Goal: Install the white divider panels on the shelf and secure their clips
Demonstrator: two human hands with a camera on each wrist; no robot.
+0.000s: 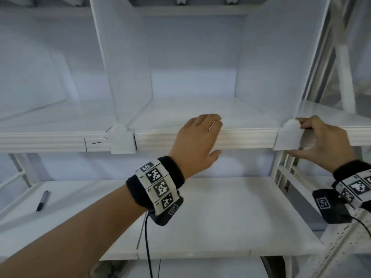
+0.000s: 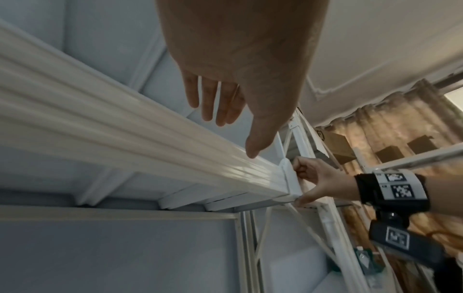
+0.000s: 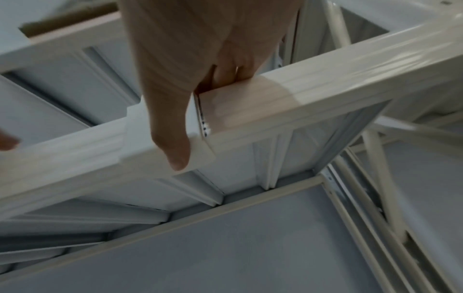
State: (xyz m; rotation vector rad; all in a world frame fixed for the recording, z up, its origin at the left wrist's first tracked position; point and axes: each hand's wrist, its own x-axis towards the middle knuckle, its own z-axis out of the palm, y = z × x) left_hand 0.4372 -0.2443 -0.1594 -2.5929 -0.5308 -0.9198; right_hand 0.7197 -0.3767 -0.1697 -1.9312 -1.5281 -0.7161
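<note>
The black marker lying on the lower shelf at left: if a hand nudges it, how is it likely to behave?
The marker is a slim round barrel lying flat, so it would probably roll if pushed sideways, less so if pushed along its length. It looks small and light, likely easy to pinch up. The lower shelf looks smooth, so it may also slide.

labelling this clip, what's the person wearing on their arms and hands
Both forearms are bare, hands ungloved. Left hand and right hand each have a black wristband wrapped with white square-code tags, plus a tagged black camera box trailing a black cable.
</note>
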